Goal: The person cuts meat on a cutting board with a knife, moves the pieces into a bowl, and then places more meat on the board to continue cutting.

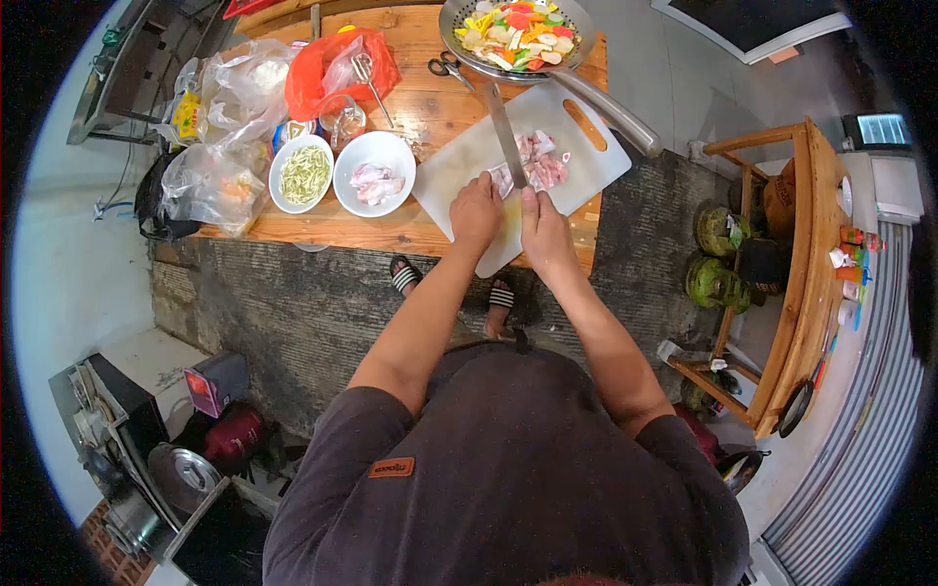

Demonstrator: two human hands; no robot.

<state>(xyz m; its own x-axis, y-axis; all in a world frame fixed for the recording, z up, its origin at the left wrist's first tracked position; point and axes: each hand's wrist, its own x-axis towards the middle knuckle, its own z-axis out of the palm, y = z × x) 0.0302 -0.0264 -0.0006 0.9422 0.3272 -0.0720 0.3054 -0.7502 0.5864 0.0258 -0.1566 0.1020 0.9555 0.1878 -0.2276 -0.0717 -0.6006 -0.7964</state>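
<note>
My right hand is closed round the handle of a knife, whose blade points away from me over a white cutting board. Pieces of raw meat lie on the board, mostly to the right of the blade. Left of the knife, my left hand has its fingers bent together at the edge of the meat; what they press or hold is too small to make out. A white bowl with more pale meat stands left of the board, beside a bowl of shredded green food.
Scissors lie behind the board. A steel pan of cut vegetables stands at the back, its handle reaching over the board's right corner. Plastic bags, a red bag and a glass cup crowd the wooden table's left side.
</note>
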